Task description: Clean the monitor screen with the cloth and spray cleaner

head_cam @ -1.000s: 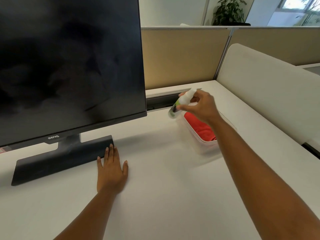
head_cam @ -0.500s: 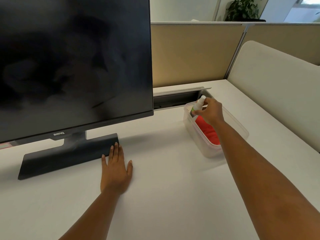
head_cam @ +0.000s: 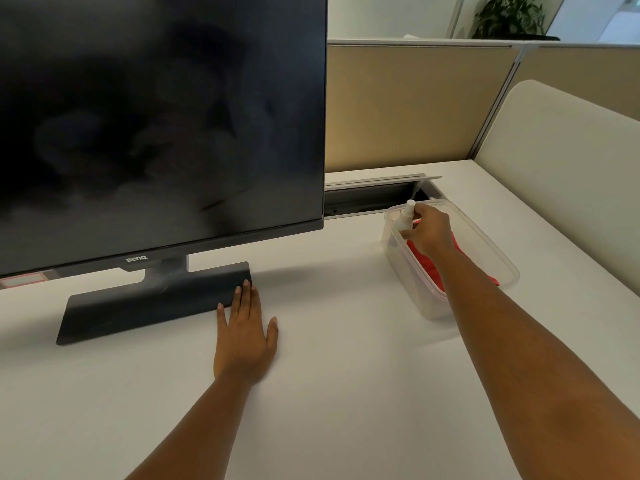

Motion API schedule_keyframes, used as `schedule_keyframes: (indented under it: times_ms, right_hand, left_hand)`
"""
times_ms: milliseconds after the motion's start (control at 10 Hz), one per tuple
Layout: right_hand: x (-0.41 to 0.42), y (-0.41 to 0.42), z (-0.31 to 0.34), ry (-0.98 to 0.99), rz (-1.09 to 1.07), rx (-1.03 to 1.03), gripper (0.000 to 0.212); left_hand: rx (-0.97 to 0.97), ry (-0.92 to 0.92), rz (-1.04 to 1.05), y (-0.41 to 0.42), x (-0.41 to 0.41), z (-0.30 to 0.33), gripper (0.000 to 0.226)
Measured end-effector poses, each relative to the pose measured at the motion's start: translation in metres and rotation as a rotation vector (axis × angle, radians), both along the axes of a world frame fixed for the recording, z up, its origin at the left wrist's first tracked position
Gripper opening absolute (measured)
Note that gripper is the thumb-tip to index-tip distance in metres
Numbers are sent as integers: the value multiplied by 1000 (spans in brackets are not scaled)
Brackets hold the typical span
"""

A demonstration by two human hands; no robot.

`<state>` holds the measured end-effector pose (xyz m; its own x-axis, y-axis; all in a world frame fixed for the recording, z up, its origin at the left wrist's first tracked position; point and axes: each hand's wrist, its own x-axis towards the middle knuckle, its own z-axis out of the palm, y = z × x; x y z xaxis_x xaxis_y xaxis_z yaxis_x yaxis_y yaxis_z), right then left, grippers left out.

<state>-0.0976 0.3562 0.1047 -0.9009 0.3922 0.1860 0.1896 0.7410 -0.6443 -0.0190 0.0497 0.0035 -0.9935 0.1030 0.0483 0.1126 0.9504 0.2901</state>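
Fingers of the right hand (head_cam: 431, 230) wrap the upright spray bottle (head_cam: 406, 216) inside the clear plastic tub (head_cam: 485, 237) at right of frame, red cloth (head_cam: 427, 263) directly beneath, while the left hand (head_cam: 244, 337) lies flat, open, by the monitor (head_cam: 156, 126) base.

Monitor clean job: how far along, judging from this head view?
Done: hard to say; the monitor screen shows cloudy smears, so wiping is either pending or unfinished. In hand: the right hand grips the spray bottle at the clear plastic container, where the red cloth lies. The left hand lies flat on the desk by the monitor base. Left: take the cloth and wipe the screen.
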Motion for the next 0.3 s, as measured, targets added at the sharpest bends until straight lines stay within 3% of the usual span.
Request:
schedule_keyframes:
  times_ms: [300]
  right_hand:
    - [1,-5,-6,-87,-7,12,51]
  left_hand:
    - [-38,38,-14,-3,3,-6,62]
